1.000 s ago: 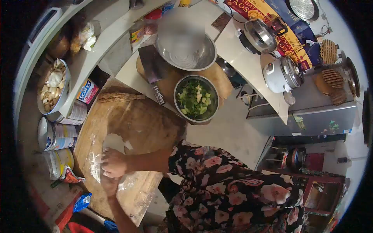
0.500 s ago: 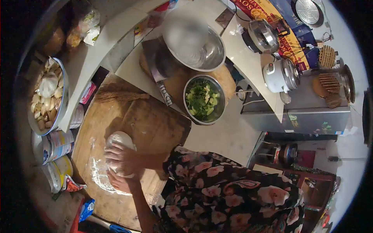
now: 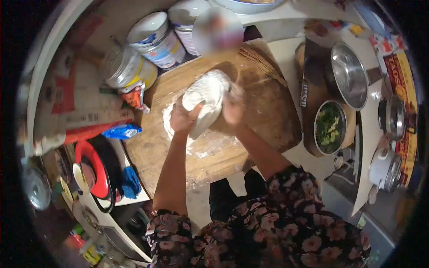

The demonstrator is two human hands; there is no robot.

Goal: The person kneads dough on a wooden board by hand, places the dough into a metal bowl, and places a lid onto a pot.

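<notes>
Two sleeves of black cloth printed with pink flowers (image 3: 308,236) sit nearest us, and our forearms reach forward from them over a worn, pale-brown wooden board (image 3: 268,125). Our left hand (image 3: 184,118) grasps the left edge of a soft, white, flour-coated lump of dough (image 3: 206,89), its thumb laid over the top. Our right hand (image 3: 234,105) stands against the opposite edge, blurred; we cannot tell whether its fingers grip the dough or merely touch it. The lump lies between both hands, above the middle of the board, its long axis slanting from a tapered near-left end to a broad far-right end; our left hand is nearer the tapered end. Whether its underside rests on the wood or is raised, we cannot tell. Just beyond our left hand's outer side, we see loose white flour (image 3: 168,119). Farther off lie a tan straw brush (image 3: 262,64) near the board's far-right corner, a blue-and-white cylindrical tin (image 3: 165,51) past the far edge, and, well off to the right, a round steel bowl (image 3: 344,138) holding chopped greens (image 3: 328,123).
</notes>
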